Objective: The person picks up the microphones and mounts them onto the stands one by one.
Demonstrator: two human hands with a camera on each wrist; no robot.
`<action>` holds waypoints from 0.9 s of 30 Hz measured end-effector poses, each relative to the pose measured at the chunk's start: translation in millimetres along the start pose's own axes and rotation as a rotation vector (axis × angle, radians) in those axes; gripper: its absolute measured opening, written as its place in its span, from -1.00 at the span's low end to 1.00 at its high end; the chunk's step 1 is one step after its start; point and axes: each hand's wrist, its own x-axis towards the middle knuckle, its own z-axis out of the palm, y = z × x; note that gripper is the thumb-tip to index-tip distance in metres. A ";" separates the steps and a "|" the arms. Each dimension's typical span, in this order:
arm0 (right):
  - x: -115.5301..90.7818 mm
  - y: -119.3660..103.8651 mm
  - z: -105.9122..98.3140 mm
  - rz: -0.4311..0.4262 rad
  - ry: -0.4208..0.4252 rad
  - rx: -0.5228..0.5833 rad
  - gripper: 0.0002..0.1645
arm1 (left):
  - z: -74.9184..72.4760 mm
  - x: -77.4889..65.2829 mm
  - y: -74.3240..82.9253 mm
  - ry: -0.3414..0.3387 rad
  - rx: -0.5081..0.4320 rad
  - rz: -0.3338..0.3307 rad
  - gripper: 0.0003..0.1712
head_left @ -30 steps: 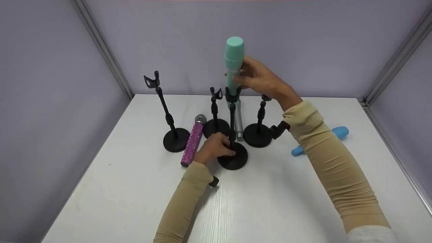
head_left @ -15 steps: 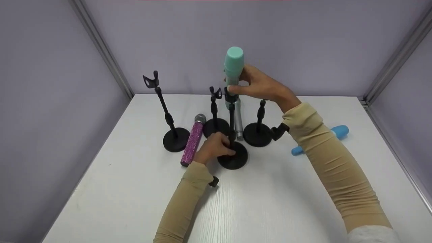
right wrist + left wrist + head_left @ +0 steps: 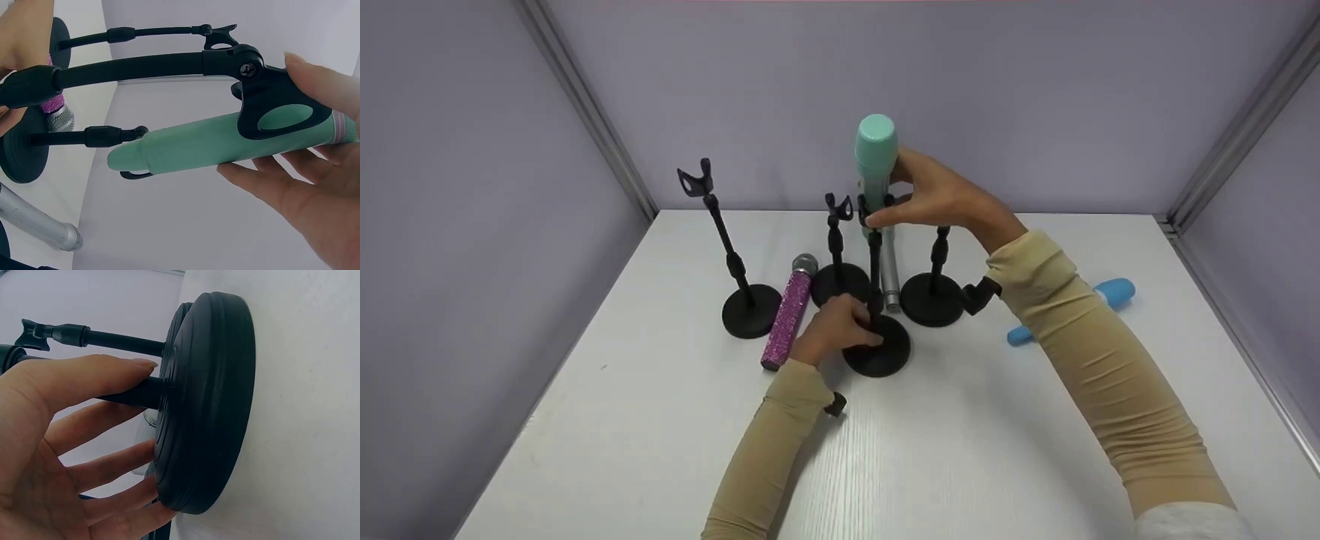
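Observation:
A mint-green microphone [image 3: 877,146] stands head up in the clip [image 3: 253,115] of the front black microphone stand [image 3: 889,360]. My right hand [image 3: 936,193] holds it from the right; in the right wrist view the thumb lies at the clip's edge and the fingers reach under the microphone [image 3: 191,143]. The clip wraps around the microphone's body. Low on the same stand, my left hand [image 3: 836,326] grips the pole. In the left wrist view, its thumb and index finger are either side of the pole, while other fingers touch the round base [image 3: 216,399].
Further black stands rise at the left [image 3: 751,311], behind the middle [image 3: 829,279] and at the right [image 3: 931,304]. Lying on the white table are a pink glitter microphone [image 3: 787,319], a silver microphone [image 3: 890,277] and a blue microphone [image 3: 1116,292], partly covered by my right sleeve.
The mint-green microphone has come down deeper into the clip, with my right hand lowering alongside it. My right thumb has slid down to the clip. The left hand stays at the base.

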 end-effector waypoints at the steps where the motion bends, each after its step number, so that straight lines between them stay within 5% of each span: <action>1: -0.2 -0.4 0.1 0.000 0.001 -0.003 -0.11 | -0.2 -0.1 0.1 0.001 0.001 -0.001 -0.83; 27: 0.4 0.7 10.4 -0.007 -0.001 -0.021 -0.54 | -0.5 2.7 2.7 -0.011 0.039 -0.007 -0.80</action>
